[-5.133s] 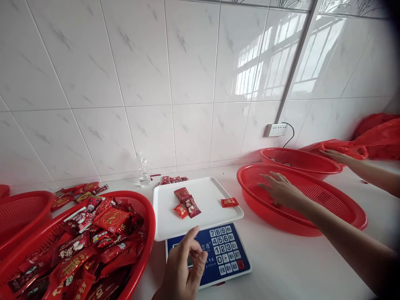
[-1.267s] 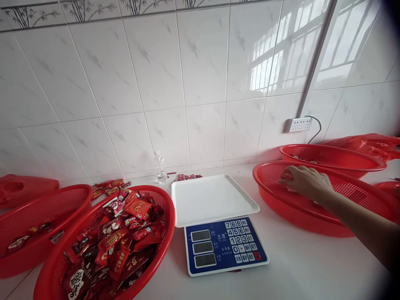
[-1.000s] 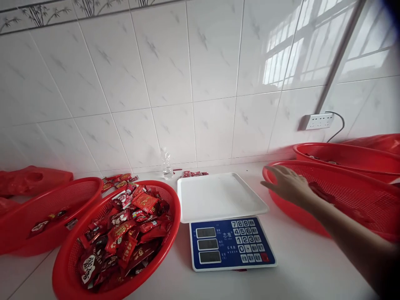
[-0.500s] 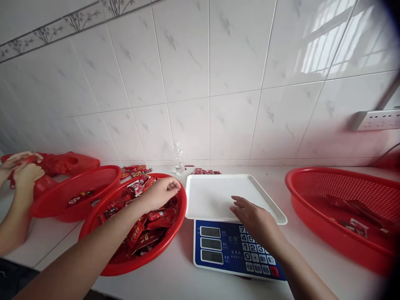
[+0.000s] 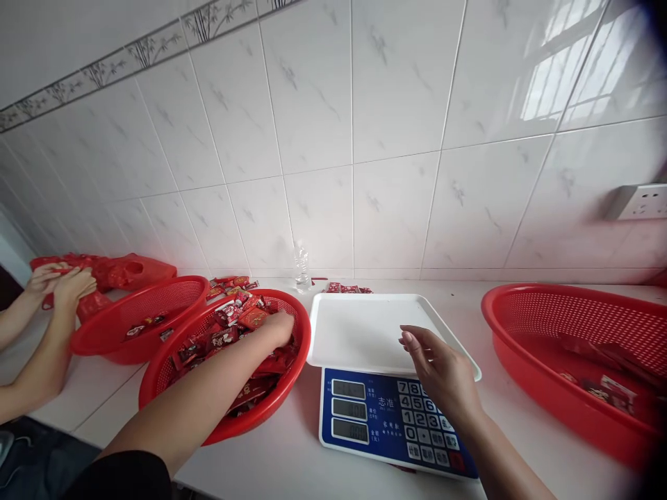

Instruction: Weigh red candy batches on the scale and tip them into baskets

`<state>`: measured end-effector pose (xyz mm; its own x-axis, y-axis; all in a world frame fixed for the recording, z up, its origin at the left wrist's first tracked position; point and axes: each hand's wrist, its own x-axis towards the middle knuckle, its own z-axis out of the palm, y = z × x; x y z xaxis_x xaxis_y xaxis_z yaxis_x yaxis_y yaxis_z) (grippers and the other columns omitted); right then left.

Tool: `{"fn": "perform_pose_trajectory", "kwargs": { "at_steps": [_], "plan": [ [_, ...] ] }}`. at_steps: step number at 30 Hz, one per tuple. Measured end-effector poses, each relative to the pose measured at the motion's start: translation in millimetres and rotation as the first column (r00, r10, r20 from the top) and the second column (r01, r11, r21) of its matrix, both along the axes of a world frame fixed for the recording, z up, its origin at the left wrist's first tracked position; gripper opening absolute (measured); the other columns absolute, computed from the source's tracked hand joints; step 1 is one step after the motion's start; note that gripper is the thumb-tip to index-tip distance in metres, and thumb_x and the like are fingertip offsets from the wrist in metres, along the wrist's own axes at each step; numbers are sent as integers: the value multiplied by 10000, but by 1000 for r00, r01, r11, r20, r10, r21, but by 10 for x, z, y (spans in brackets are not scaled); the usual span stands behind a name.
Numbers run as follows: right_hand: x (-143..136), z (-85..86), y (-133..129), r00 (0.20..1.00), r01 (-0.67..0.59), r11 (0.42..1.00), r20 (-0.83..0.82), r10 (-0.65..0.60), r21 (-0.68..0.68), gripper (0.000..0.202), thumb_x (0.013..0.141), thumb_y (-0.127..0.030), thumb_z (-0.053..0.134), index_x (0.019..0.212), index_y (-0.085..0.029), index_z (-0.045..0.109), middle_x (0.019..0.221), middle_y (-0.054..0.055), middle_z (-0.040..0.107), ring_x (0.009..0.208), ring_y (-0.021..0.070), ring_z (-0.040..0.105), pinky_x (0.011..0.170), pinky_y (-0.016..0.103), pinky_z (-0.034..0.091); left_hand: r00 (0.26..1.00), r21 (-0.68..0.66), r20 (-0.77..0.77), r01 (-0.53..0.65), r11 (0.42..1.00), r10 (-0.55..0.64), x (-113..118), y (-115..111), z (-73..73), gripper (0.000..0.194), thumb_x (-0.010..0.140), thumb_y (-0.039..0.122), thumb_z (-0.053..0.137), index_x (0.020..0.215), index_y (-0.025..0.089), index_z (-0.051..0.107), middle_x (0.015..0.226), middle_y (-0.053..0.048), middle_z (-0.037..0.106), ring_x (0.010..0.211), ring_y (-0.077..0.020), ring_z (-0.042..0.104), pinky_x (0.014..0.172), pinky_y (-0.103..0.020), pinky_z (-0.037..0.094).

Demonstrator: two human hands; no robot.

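My left hand (image 5: 280, 328) reaches down into the red basket (image 5: 305, 340) full of small wrapped candies (image 5: 229, 314). Its fingers are hidden among the wrappers, so what they hold does not show. Over the front right of the white scale tray (image 5: 359, 326) hovers my right hand (image 5: 442, 371), its fingers loosely bent and apart, with nothing visible in them. Below that tray is the blue panel of the electronic scale (image 5: 385, 423), with three displays at left and keys partly covered by my right hand and wrist.
Another red basket (image 5: 521, 368) at right holds a few packets. At left, a co-worker's hands (image 5: 73, 285) grip a red bag beside a third red basket (image 5: 94, 344). A clear bottle (image 5: 301, 267) and loose candies (image 5: 347, 287) sit near the wall; a power strip (image 5: 643, 202) is mounted at right.
My left hand has gone from above the basket's candies down into them. My right hand has shifted slightly right with its fingers more bent. The view has turned a little.
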<state>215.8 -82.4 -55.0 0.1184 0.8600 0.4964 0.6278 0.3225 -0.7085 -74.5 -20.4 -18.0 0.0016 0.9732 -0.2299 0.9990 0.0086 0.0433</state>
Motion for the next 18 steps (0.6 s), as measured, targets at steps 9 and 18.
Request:
{"fn": "perform_pose_trajectory", "kwargs": {
  "at_steps": [9,18],
  "plan": [
    [9,-6,-5,999,-26,999,-29,25,-21,427,832,-584,394,926,-243,634,757,40,712,694,207,674,617,310,504,981,-158,-167,70,985,-96,-280,23,284,455,618,187,673,1069,180,609,1052,-114,667,915,-283,637,771,-330,493],
    [7,4,-7,1000,-23,1000,7,23,19,420,842,-569,391,889,-237,645,722,33,706,637,188,662,565,281,495,971,-69,-149,177,982,-186,-224,86,39,399,681,149,624,1080,161,621,1193,-171,582,1092,-337,538,878,-391,429]
  ]
}}
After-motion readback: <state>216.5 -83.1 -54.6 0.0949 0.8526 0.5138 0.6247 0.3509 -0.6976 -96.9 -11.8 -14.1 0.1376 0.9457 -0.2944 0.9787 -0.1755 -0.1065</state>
